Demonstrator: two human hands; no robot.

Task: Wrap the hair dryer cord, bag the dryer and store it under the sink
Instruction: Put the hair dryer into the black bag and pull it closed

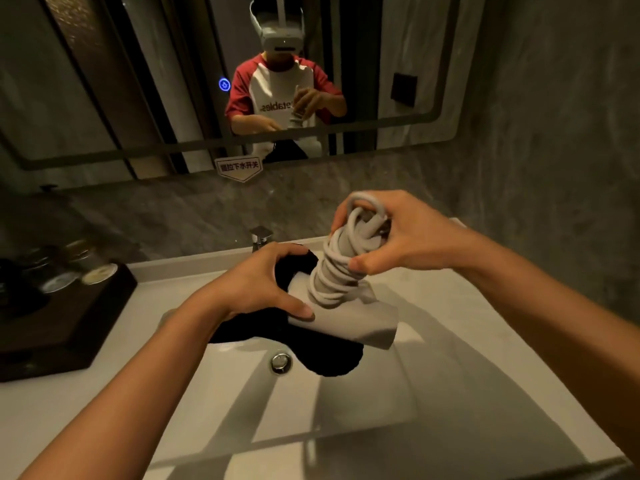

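**Two hands, one cord: dryer nearly ready for its bag**

Two bare hands work over a white sink point(346, 427) under a wall mirror point(138, 81), with a dark tray of jars point(62, 306) at the left of the counter. Held above the basin is the hair dryer point(360, 323), its pale barrel lying across a black bag point(332, 362) that drapes beneath it. The left hand point(256, 285) is closed around the bag's dark cloth and the barrel's rear end, thumb pressed on the barrel. The right hand point(405, 237) grips the top of the upright handle, fingers pinching the last loops of the cord point(336, 271), which is coiled tightly down the handle's length. Below sit the faucet point(261, 235) and the drain plug point(280, 362).

The wrapping looks close to done. To finish well, the loose end probably wants tucking under a neighbouring loop so the coil stays tight, while the left hand steadies the body and readies the bag's mouth.
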